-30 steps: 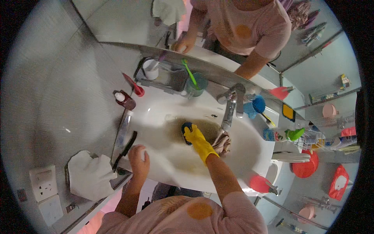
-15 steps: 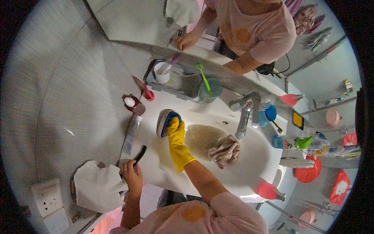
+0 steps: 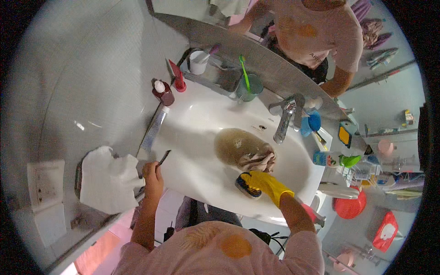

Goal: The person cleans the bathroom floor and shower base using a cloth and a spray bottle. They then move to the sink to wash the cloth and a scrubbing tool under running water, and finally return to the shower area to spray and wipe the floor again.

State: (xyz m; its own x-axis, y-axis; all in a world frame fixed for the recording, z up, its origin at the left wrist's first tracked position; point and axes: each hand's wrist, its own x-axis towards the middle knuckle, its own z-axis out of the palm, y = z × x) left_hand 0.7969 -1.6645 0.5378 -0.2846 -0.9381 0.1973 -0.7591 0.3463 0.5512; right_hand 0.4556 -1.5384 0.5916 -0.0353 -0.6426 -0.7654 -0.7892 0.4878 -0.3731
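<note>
My right hand (image 3: 257, 179), in a yellow rubber glove, grips a dark blue scrub brush (image 3: 248, 185) against the near rim of the white sink (image 3: 197, 133). Close by, a crumpled beige cloth (image 3: 261, 159) lies partly in the murky, foamy water (image 3: 233, 144) pooled in the basin. My bare left hand (image 3: 152, 174) is closed around one end of a thin black strip-like item (image 3: 164, 157) at the sink's left edge; its exact kind is not clear. The chrome faucet (image 3: 287, 119) stands at the back of the basin.
Along the left edge sit a toothpaste tube (image 3: 156, 127), a dark red bottle (image 3: 163, 93) and a red tube (image 3: 178, 81). A grey tray (image 3: 220, 75) and a cup (image 3: 250, 88) with a green toothbrush line the mirror. White cloth (image 3: 107, 183) hangs at left; bottles (image 3: 323, 158) stand at right.
My gloved right hand has swept the brush from the sink's far left side to its near rim, right of the middle. My left hand keeps its hold on the black strip.
</note>
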